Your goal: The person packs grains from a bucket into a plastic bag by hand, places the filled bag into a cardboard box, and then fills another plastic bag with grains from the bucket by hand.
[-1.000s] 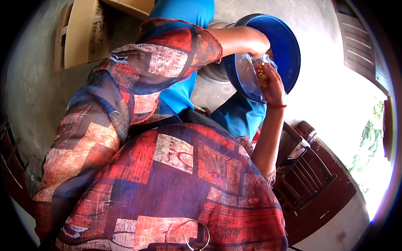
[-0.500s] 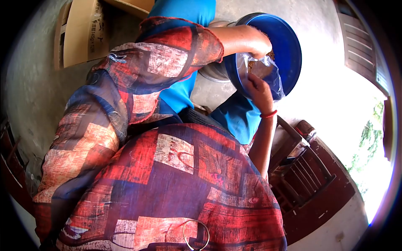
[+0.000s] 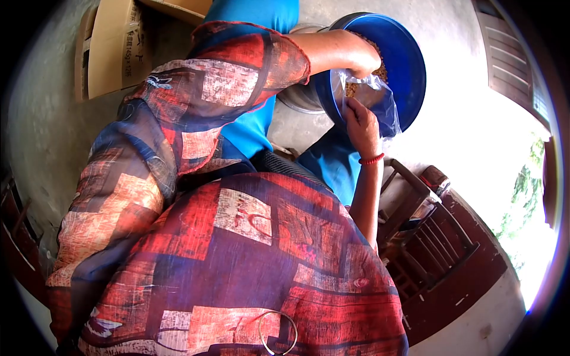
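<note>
A blue bucket (image 3: 411, 71) is tilted at the upper right, with small brown pieces (image 3: 351, 89) visible inside it. My left hand (image 3: 363, 62) reaches into the bucket from the left, its fingers hidden inside beyond the bag's edge. A clear plastic bag (image 3: 387, 111) hangs open across the bucket's mouth. With a red bracelet at the wrist, my right hand (image 3: 362, 126) comes from below and pinches the near edge of the bag. Whether my left hand holds anything cannot be seen.
An open cardboard box (image 3: 116, 56) stands on the floor at the upper left. A round metal container (image 3: 303, 99) is beside the bucket, partly hidden by my arm. At the lower right stands a dark wooden chair (image 3: 436, 240). My blue-clad legs (image 3: 252, 127) are near the bucket.
My right hand has drawn back from the small pieces to the bag's near edge, and the bag now hangs wider open. My left hand stays in the bucket, only slightly shifted.
</note>
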Motion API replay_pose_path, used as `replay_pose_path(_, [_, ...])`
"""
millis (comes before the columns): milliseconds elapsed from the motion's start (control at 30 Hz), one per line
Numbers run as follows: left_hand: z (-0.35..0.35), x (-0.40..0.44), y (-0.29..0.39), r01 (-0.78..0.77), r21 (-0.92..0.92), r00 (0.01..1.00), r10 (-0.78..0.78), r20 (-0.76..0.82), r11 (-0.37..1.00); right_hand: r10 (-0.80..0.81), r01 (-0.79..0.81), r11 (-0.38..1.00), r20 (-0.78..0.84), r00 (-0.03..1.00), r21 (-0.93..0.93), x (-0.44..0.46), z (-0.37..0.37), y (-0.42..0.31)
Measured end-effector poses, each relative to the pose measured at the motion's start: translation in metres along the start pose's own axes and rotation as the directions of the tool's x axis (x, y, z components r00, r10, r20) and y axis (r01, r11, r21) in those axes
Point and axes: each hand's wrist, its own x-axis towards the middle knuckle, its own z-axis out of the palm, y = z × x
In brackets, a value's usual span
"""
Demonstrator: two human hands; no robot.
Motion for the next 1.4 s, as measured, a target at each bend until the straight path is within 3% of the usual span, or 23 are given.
replay_pose_path(733, [0.004,0.003,-0.002,-0.048,0.008,0.997,0.048,0.054,0.999,0.019,-0.018,1.000,0.010,1.000,-0.010,0.001,0.002,0.001])
replay_pose_path(800, [0.003,0.003,-0.002,-0.065,-0.006,0.996,0.066,0.062,0.998,-0.180,0.157,0.972,-0.129,0.975,-0.172,0.002,0.005,0.004])
replay_pose_path(900, [0.004,0.002,-0.001,-0.045,-0.005,0.997,0.045,0.063,0.999,-0.236,0.168,0.950,-0.258,0.937,-0.262,0.000,0.009,0.000])
replay_pose_path(1000, [0.005,0.003,-0.003,-0.065,0.006,0.995,0.064,0.078,0.998,-0.278,0.189,0.934,-0.285,0.917,-0.303,0.000,0.010,-0.001])
replay_pose_path(1233, [0.006,0.004,-0.003,-0.041,0.010,0.996,0.040,0.082,0.999,-0.261,0.190,0.937,-0.228,0.938,-0.292,0.000,0.008,-0.001])
replay_pose_path(1300, [0.007,0.004,-0.004,-0.065,0.036,0.993,0.061,0.103,0.997,-0.137,0.125,0.988,-0.153,0.979,-0.087,-0.001,0.008,-0.003])
replay_pose_path(1400, [0.010,0.007,-0.004,-0.071,0.041,0.989,0.065,0.133,0.997,-0.166,0.155,0.984,-0.143,0.976,-0.084,0.000,0.008,-0.001])
